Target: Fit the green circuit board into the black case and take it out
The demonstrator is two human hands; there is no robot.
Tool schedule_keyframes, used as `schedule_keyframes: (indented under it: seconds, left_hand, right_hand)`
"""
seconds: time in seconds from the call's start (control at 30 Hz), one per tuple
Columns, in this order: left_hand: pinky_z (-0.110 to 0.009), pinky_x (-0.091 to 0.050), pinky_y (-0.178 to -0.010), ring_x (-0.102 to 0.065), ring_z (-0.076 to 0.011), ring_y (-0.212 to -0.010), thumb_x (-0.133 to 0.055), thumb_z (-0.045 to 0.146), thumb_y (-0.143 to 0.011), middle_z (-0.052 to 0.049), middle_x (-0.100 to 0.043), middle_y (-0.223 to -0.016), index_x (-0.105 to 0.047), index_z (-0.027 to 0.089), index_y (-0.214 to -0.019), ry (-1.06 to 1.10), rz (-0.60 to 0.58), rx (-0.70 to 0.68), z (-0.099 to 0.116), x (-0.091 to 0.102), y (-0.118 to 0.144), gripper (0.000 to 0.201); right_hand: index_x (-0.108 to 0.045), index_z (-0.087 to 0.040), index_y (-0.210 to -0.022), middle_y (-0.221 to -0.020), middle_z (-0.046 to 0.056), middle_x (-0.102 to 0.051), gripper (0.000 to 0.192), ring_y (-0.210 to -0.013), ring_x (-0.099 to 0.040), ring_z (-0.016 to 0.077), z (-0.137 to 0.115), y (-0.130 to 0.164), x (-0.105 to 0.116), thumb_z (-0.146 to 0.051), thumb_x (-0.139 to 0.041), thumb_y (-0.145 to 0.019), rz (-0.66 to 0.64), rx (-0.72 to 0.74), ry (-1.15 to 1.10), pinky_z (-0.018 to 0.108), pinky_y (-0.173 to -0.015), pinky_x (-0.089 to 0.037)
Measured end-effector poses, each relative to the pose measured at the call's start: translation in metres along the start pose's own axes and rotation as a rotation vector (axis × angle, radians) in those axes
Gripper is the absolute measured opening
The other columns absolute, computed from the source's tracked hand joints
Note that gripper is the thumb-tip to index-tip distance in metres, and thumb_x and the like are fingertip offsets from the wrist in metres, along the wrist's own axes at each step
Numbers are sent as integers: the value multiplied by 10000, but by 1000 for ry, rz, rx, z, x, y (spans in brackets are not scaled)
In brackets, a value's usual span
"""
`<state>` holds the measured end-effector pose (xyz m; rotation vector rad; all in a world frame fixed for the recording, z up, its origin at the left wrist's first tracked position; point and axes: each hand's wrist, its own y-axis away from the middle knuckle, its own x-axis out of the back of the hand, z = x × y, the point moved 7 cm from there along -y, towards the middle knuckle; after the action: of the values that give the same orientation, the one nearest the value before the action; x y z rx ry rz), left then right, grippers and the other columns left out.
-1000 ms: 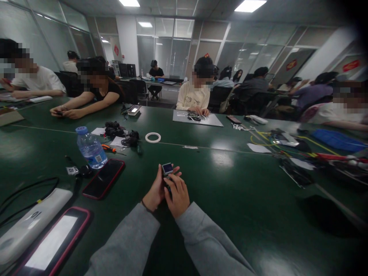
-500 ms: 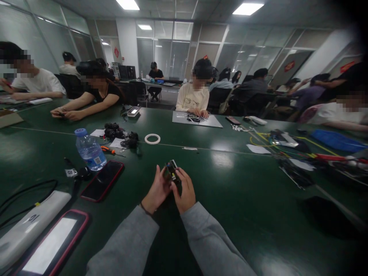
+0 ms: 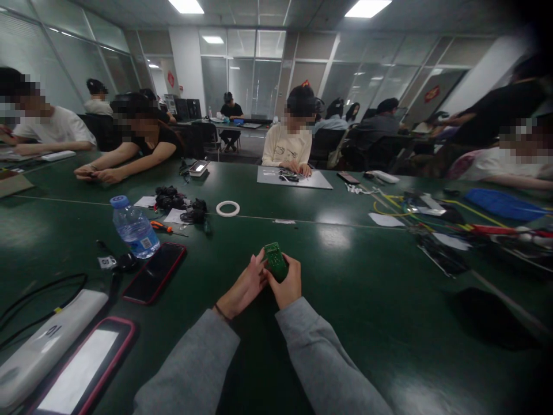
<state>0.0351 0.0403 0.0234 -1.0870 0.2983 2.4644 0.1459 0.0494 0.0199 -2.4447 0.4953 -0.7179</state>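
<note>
A small green circuit board (image 3: 276,262) is held up above the table, its flat face with silvery solder points turned toward me. My right hand (image 3: 288,283) grips it along the right side and lower edge, thumb in front. At the board's left edge are the closed fingers of my left hand (image 3: 247,285), which also hold it; some fingertips are hidden behind it. Both hands are close together over the green table (image 3: 345,323).
To my left lie a red-edged phone (image 3: 154,272), a water bottle (image 3: 135,227), a white power bank (image 3: 47,349) and a pink-cased phone (image 3: 82,369). Ahead are a white ring (image 3: 227,208) and an orange-handled screwdriver (image 3: 162,226). Tangled cables (image 3: 436,248) lie right. Several people sit around.
The circuit board has been turned over: its side with dark and pale parts faced up before, and now the green soldered side shows. Both hands have shifted slightly right.
</note>
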Motion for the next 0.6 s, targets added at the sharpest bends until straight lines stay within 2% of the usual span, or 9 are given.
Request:
schedule_keyframes:
  seconds: [0.13, 0.2, 0.3, 0.37, 0.43, 0.47, 0.53, 0.6]
  left_hand:
    - [-379, -264, -1078, -476, -207, -1205, -399, 525, -879, -87, -408, -1421, -362, 264, -1392, -21, -2, 3, -1, 4, -3, 576]
    - [-397, -257, -1083, -471, -223, -1218, -403, 523, -878, -99, -407, -1422, -367, 257, -1390, -43, -9, 17, -1, 5, -3, 578]
    - [-426, -263, -1077, -469, -247, -1227, -404, 522, -879, -114, -419, -1412, -396, 239, -1373, -106, 12, 50, -1, 8, -1, 570]
    - [-431, -270, -1074, -475, -250, -1222, -412, 519, -877, -125, -450, -1386, -418, 222, -1358, -150, 50, 55, 0, 12, 0, 565]
    - [-432, -279, -1071, -491, -248, -1207, -421, 514, -876, -136, -487, -1350, -435, 205, -1343, -177, 82, 42, 2, 16, 0, 560]
    - [-434, -283, -1068, -501, -248, -1197, -422, 512, -876, -141, -502, -1334, -441, 199, -1336, -181, 90, 30, 4, 17, 0, 557]
    - [-441, -294, -1060, -521, -249, -1174, -422, 509, -877, -149, -523, -1309, -453, 190, -1325, -179, 99, 13, 7, 19, 0, 551]
    - [-444, -304, -1053, -538, -249, -1151, -424, 508, -877, -154, -539, -1288, -466, 184, -1313, -174, 111, 9, 8, 21, -1, 546]
  right_hand:
    - [-503, -122, -1147, -1075, 130, -510, 516, -1030, -512, 252, 9, -4, 3, -370, -654, -721, 8, -19, -9, 435, -911, -450]
    - [-545, -124, -1089, -1044, 127, -542, 469, -1001, -531, 252, 18, -6, 5, -425, -630, -740, 10, -76, -27, 435, -896, -453]
    - [-584, -136, -1010, -935, 101, -611, 486, -879, -589, 242, 46, -9, 12, -528, -628, -727, -46, -275, -136, 423, -825, -483]
    - [-589, -130, -994, -833, 88, -644, 561, -759, -621, 233, 73, -9, 27, -593, -649, -682, -94, -442, -268, 401, -737, -510]
    - [-603, -122, -968, -778, 90, -659, 629, -699, -633, 233, 101, -13, 61, -635, -686, -612, -74, -555, -334, 387, -688, -517]
    - [-617, -127, -946, -776, 93, -664, 643, -710, -637, 239, 115, -17, 88, -646, -705, -576, -21, -584, -307, 390, -696, -512]
    - [-651, -159, -885, -771, 95, -665, 621, -761, -634, 257, 136, -25, 153, -654, -727, -517, 131, -620, -155, 412, -718, -487]
    - [-665, -183, -707, -729, 131, -640, 495, -820, -619, 295, 140, -27, 227, -603, -770, -467, 372, -660, 98, 451, -701, -442]
